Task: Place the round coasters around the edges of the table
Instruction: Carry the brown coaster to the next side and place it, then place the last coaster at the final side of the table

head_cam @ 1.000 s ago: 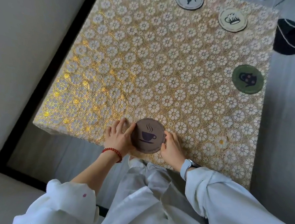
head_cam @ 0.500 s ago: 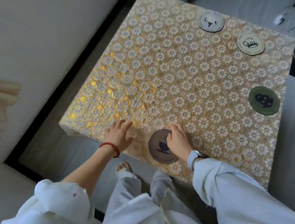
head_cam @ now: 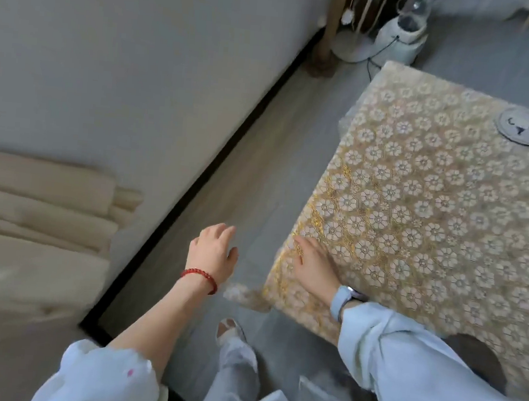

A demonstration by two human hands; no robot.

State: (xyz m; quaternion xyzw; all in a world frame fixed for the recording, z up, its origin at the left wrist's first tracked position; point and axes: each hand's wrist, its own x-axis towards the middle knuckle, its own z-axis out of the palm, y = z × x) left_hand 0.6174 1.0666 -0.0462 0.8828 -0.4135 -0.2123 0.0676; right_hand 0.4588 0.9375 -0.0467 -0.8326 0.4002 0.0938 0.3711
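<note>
Head view, blurred by motion. Right hand (head_cam: 313,265) rests flat, fingers spread and grasping nothing, on the table (head_cam: 447,216) at its near-left corner, lower centre of frame. Left hand (head_cam: 213,253) hangs off the table over the floor (head_cam: 260,155), left of that corner, fingers loosely released, empty. Brown coaster (head_cam: 483,357) lies flat at the near table edge, lower right of frame, partly hidden by the right sleeve (head_cam: 403,356); it sits behind the right wrist, toward the body, so neither hand's fingers point at it. Grey coaster (head_cam: 522,127) lies flat near the far edge, upper right, well apart from both hands. Being round, the coasters have no long axis; approach direction does not matter. Judgement: the brown coaster looks placed; no loose coaster shows near either hand, so the next one must come from out of frame. The right hand is nearer the table and both visible coasters; the left is nearer the open floor side.
</note>
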